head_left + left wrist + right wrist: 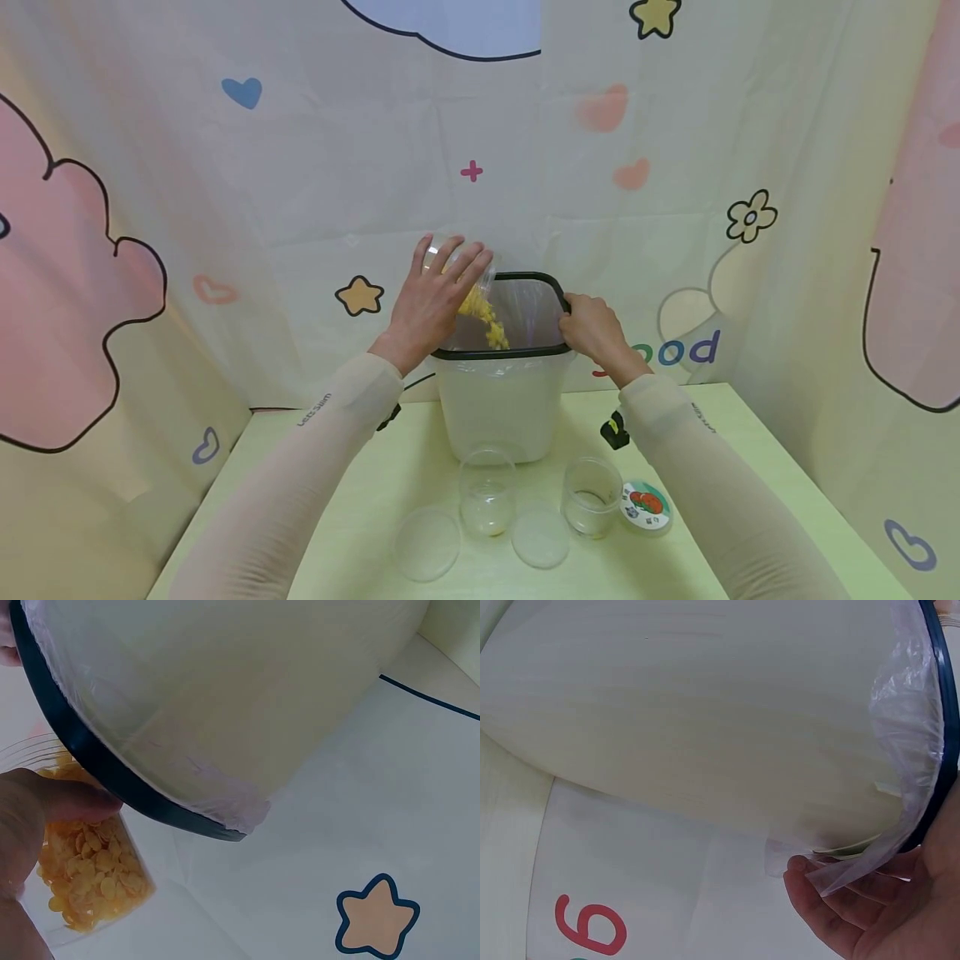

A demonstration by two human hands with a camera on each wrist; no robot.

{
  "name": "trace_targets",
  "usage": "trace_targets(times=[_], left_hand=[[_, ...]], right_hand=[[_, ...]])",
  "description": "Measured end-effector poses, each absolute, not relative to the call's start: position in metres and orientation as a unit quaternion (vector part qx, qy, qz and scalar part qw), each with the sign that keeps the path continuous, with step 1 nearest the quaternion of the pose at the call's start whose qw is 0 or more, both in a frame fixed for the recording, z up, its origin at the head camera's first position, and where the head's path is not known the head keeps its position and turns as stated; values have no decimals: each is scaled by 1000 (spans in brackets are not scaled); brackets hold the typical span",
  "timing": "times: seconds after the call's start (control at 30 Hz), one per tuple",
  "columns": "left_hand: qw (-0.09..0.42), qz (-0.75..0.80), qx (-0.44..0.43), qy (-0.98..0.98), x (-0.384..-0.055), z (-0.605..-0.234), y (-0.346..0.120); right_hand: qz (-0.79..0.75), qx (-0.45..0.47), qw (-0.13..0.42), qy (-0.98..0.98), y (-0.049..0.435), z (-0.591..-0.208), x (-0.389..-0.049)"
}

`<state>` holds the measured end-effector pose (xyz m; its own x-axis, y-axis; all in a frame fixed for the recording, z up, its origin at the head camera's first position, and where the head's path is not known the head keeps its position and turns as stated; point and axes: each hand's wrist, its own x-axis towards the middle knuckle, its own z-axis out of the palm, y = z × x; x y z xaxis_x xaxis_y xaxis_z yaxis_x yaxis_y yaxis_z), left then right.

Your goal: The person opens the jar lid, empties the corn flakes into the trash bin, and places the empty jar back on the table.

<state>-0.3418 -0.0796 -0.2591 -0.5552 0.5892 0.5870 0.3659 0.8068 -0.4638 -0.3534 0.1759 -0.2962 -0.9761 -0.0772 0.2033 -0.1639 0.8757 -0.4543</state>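
Observation:
My left hand point(438, 300) grips a clear plastic jar point(489, 268), tilted at the left rim of a white trash bin point(501, 412). Yellow flakes point(495, 332) spill from its mouth into the bin. In the left wrist view, more flakes point(97, 866) fill the jar, and the thumb lies across its side. At the right, my right hand point(596, 329) holds the bin by its dark rim point(566, 302). A thin plastic liner point(907, 712) folds over the edge, close by the right fingers.
In front of the bin stand two clear jars, one left point(487, 504) and one right point(592, 500). Two clear lids point(427, 546) lie flat near them. A round lid with a tomato picture point(647, 504) is beside the right jar. A black object point(615, 431) sits by the right sleeve.

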Motion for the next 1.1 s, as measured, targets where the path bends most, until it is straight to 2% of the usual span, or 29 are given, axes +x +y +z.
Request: trace_targets(times=[1.1], left_hand=[[372,213,-270,-862,-341,-260,-83]], right_hand=[[248,59,86,-963,174,-296,-353]])
